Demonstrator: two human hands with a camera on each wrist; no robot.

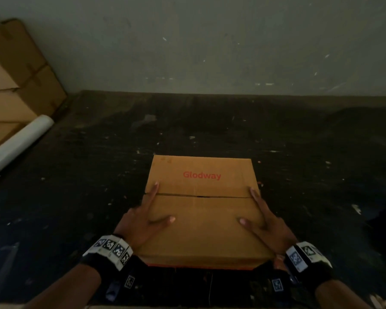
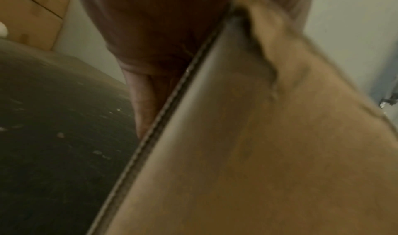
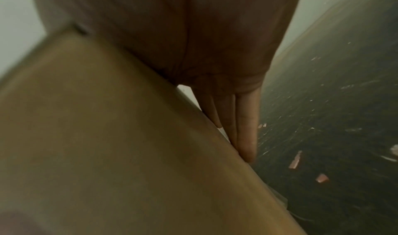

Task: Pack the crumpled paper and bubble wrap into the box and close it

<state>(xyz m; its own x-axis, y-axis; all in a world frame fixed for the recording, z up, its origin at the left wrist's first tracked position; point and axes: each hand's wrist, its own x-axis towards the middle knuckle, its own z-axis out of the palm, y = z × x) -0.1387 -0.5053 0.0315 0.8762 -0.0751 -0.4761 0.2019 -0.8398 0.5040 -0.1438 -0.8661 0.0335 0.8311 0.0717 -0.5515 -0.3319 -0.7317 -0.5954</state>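
A brown cardboard box [image 1: 201,210] printed "Glodway" lies on the dark table, its two top flaps folded down and meeting at a thin seam. My left hand [image 1: 143,219] lies against its left edge, thumb flat on the near flap and index finger reaching past the seam. My right hand [image 1: 263,221] mirrors it on the right edge. In the wrist views the left fingers [image 2: 144,106] and the right fingers [image 3: 245,128] lie straight along the box sides [image 2: 237,153] [image 3: 107,136]. No crumpled paper or bubble wrap shows.
Stacked cardboard cartons [image 1: 16,81] stand at the far left against the wall, with a white roll [image 1: 16,143] lying in front of them. The dark tabletop [image 1: 299,152] is speckled with small paper scraps. A dark shape [image 1: 383,217] sits at the right edge.
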